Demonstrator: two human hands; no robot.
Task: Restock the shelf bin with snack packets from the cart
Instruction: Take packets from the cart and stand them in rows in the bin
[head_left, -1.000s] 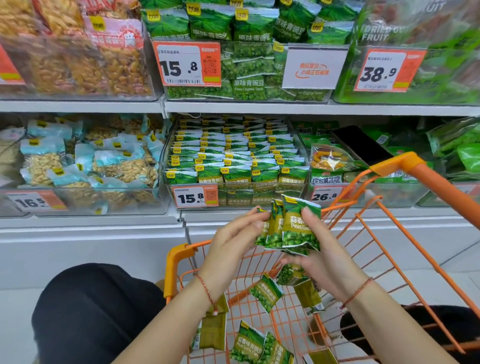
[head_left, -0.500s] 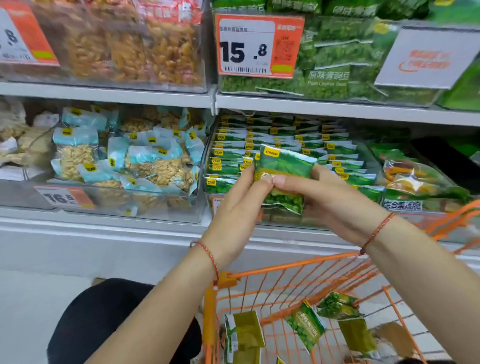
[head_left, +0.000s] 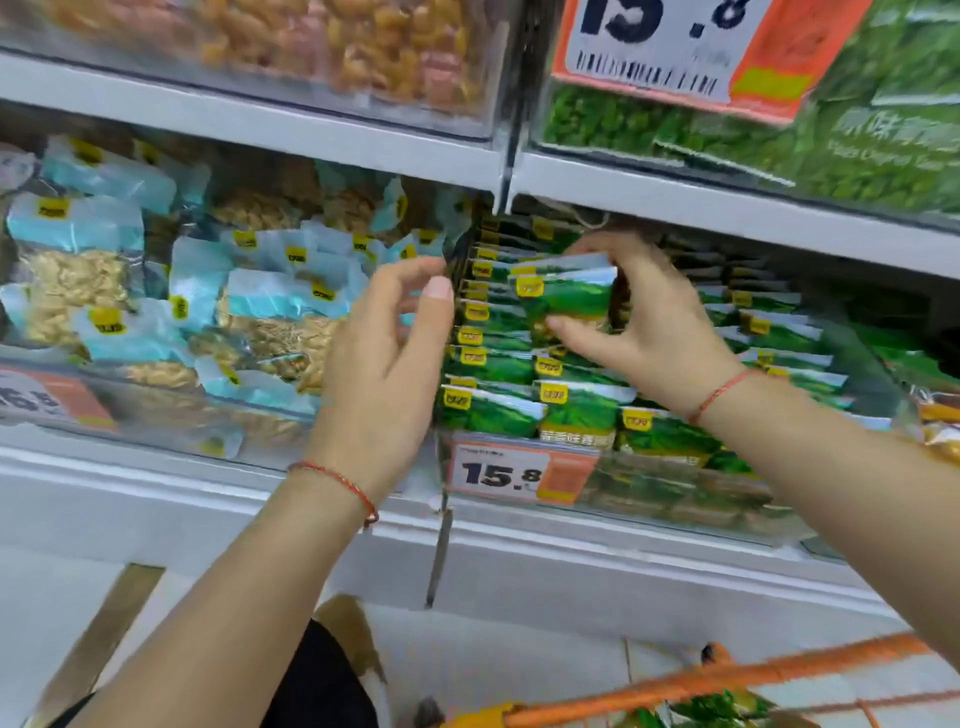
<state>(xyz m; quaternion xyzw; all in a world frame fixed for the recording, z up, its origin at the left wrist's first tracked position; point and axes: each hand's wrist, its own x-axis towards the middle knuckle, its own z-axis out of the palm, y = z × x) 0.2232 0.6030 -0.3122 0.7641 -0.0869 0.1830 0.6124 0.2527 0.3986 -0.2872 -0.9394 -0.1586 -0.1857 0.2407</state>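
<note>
Shelves of bagged snacks fill the background, with a clear shelf bin (head_left: 779, 499) of green packets on the lower level. A small stack of snack packets (head_left: 563, 299) hangs over the bin's rows in the right hand (head_left: 649, 332) — thumb beneath at 6 o'clock, fingers curled over the top. At 9 o'clock, the left hand (head_left: 384, 364) grasps nothing, fingers loosely bent, just beside the stack. An orange cart (head_left: 727, 680) edge shows at 5 o'clock — green packets inside.

Shop aisle, price tags (head_left: 522, 474) on shelf bins (head_left: 675, 499), orange cart (head_left: 727, 680)
</note>
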